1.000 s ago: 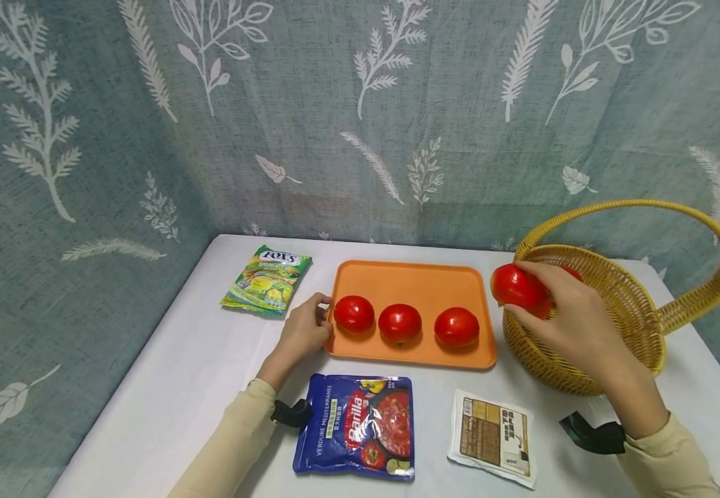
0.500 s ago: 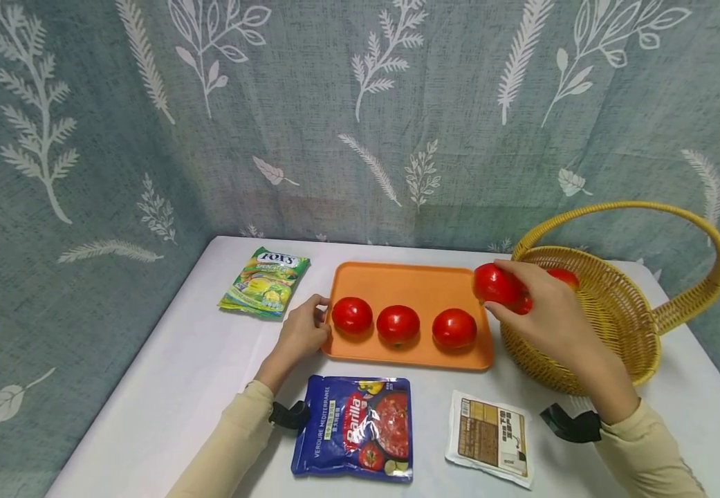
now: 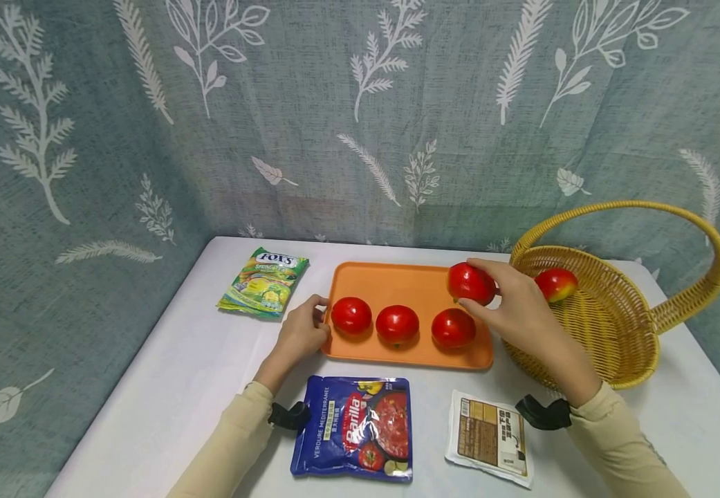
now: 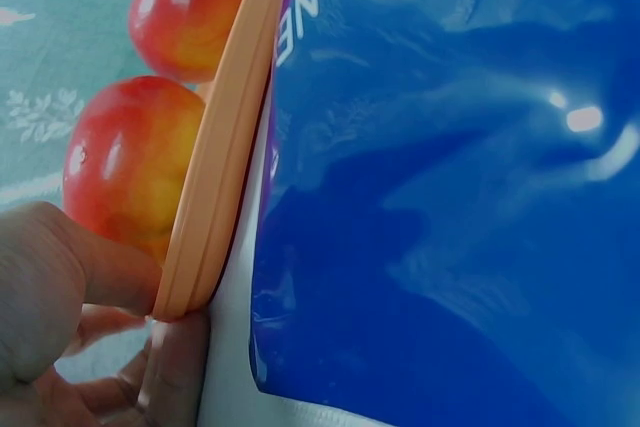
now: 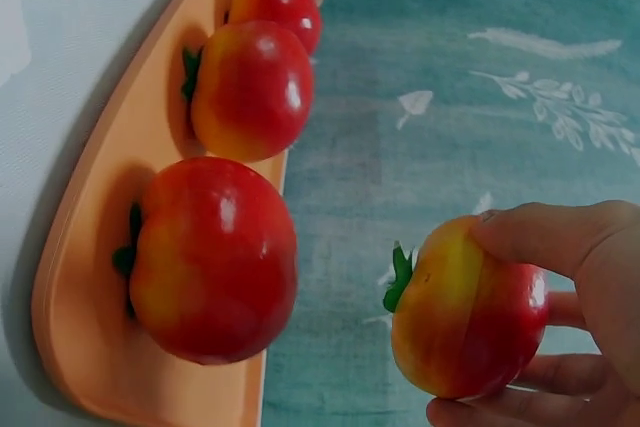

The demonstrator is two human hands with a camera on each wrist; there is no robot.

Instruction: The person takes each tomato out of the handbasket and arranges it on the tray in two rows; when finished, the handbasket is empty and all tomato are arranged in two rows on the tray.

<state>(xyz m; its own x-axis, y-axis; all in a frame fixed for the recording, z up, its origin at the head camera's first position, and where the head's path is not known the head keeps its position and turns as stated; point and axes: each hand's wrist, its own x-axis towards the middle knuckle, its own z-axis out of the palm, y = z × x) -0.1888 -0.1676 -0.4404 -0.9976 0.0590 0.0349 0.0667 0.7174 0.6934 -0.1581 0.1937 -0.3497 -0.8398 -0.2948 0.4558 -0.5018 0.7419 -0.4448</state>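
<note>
My right hand (image 3: 517, 302) holds a glossy red-and-yellow tomato (image 5: 465, 312) between thumb and fingers, its green calyx showing in the right wrist view. In the head view that tomato is above the right part of an orange tray (image 3: 397, 278). Three similar tomatoes sit in a row along the tray's near half: a left one (image 3: 351, 316), a middle one (image 3: 398, 324) and a right one (image 3: 453, 328). At the tray's left end, my left hand (image 3: 302, 330) pinches the rim, thumb on one side and fingers on the other, as the left wrist view shows.
A yellow wicker basket (image 3: 605, 325) with a tall handle stands right of the tray, with another red-and-yellow fruit (image 3: 557, 284) inside. A green candy bag (image 3: 265, 282) lies at back left. A blue sauce pouch (image 3: 353, 427) and a white-and-brown packet (image 3: 489, 437) lie in front.
My right hand has carried the tomato leftward from beside the basket to over the tray's right part. The fruit in the basket is now more exposed. My left hand stays at the tray rim.
</note>
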